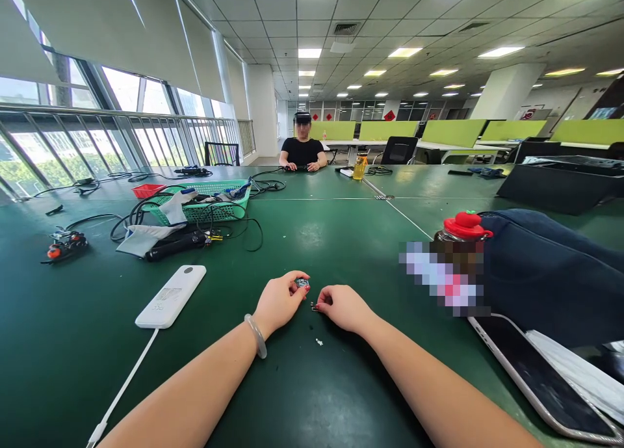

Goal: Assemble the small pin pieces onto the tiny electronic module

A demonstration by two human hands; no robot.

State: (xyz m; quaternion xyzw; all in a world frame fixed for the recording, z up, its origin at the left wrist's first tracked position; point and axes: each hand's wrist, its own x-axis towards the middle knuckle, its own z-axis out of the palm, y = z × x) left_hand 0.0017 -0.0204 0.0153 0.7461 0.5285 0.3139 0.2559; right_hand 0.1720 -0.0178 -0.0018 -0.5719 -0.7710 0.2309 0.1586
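My left hand (283, 300), with a pale bangle at the wrist, pinches a small circuit board (302, 283) between thumb and fingers. Close by on the right, my right hand (344, 308) is closed in a pinch on a tiny metallic piece (313, 307), too small to name. The hands are apart, just above the green table (312, 233). Below them on the tabletop lies a small whitish piece (319, 342), its kind unclear.
At left are a white power bank (171, 296) with a cable and a green basket (229, 207) with cables and tools. At right lie a phone (541, 376), a dark blue bag (541, 272) and a red-lidded bottle (463, 227). A person (303, 150) sits opposite.
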